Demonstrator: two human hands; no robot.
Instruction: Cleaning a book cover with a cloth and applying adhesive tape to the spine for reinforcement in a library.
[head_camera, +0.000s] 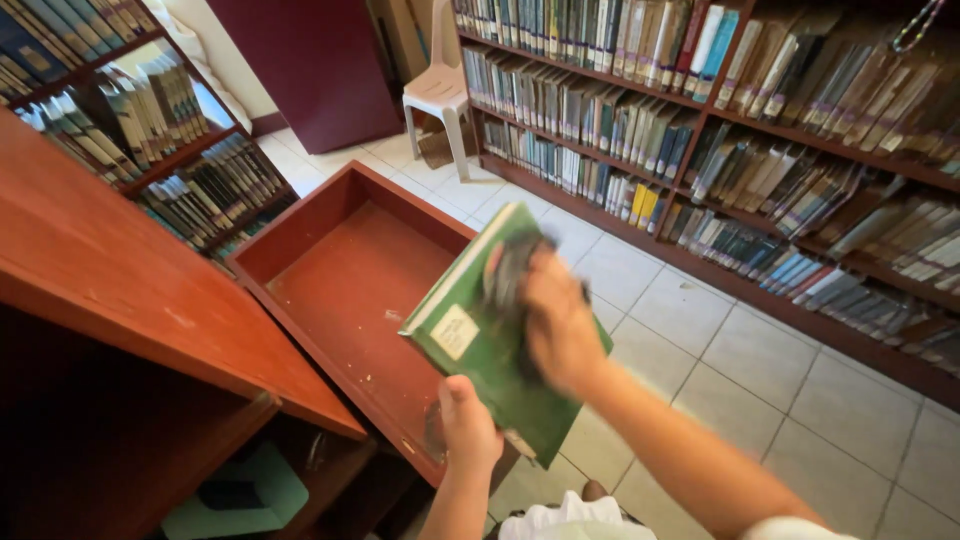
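My left hand (466, 425) grips the lower corner of a green hardcover book (478, 335), held tilted over the edge of an open reddish-brown wooden drawer (330, 270). A pale label sits on the book's cover. My right hand (560, 320) presses a dark cloth (512, 275) against the cover; the hand and cloth are blurred. The drawer holds nothing that I can see apart from a few specks.
A reddish-brown wooden cabinet top (110, 270) lies to the left, with a teal object (240, 495) below it. Long bookshelves (760, 130) full of books line the right wall and the back left. A white plastic chair (440, 95) stands on the tiled floor (760, 380).
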